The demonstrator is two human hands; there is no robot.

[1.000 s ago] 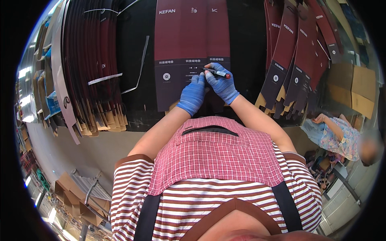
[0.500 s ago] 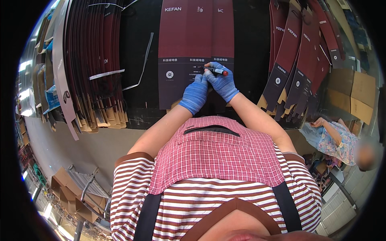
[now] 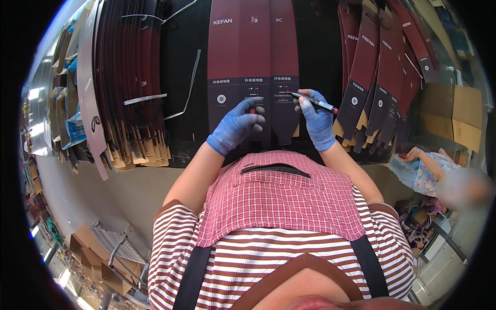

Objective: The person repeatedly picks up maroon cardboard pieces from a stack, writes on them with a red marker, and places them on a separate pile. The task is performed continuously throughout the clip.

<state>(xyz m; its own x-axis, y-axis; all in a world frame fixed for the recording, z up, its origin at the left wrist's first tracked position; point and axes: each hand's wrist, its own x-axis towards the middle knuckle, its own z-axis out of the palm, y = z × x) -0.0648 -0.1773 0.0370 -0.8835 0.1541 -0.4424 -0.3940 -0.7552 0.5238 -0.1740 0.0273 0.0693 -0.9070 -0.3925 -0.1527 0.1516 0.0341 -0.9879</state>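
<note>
A flat maroon and dark-grey printed carton lies in front of me on the black table, its folded panels side by side. My right hand, in a blue glove, grips a black marker with a red end. Its thin tip points left, close to the carton's right panel. Over the carton's lower middle is my blue-gloved left hand, its fingers curled round a small red piece that looks like the marker's cap. Most of that piece is hidden. Small red marks show on the dark part of the carton.
A thick stack of similar flat cartons stands at the left, with white straps beside it. More maroon cartons fan out on the right. Beyond them are brown cardboard boxes and another person in a floral top.
My hands, together at the marker before, have come apart. The left one moved left with the small red piece, and the right one moved right with the marker.
</note>
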